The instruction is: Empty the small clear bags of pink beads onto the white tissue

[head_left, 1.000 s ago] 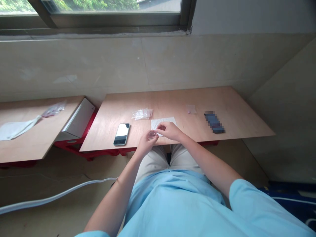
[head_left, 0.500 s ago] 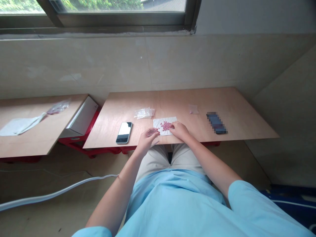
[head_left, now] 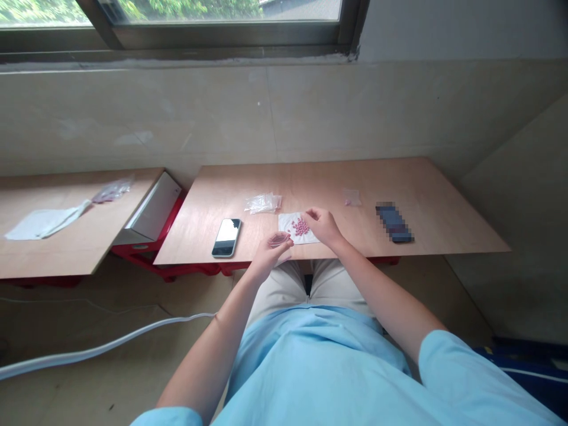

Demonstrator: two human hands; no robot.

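Several small pink beads point(head_left: 301, 226) lie loosely clustered on a white cloth point(head_left: 283, 219) near the table's front edge. My left hand point(head_left: 268, 251) is closed on what looks like a small clear plastic bag point(head_left: 279, 239), held at the cloth's near left corner. Its rim shows as thin curved lines between thumb and fingers, and a see-through part hangs below. My right hand point(head_left: 323, 226) hovers over the cloth's right side, beside the beads, thumb and fingertips drawn together. Whatever those fingertips may hold is too small to make out.
On the wooden table point(head_left: 377, 177) lie a stack of clear bags point(head_left: 263, 203), a phone point(head_left: 226, 238), a small bag point(head_left: 352, 197) with something pink inside, and a blurred dark object point(head_left: 394, 222). A second table point(head_left: 53, 257) at left carries a white cloth point(head_left: 47, 223) and plastic bags point(head_left: 112, 190).
My right hand has risen from the beads' right edge and shifted toward the back of the cloth. My left hand keeps its grip nearly in place. The view has shifted slightly.
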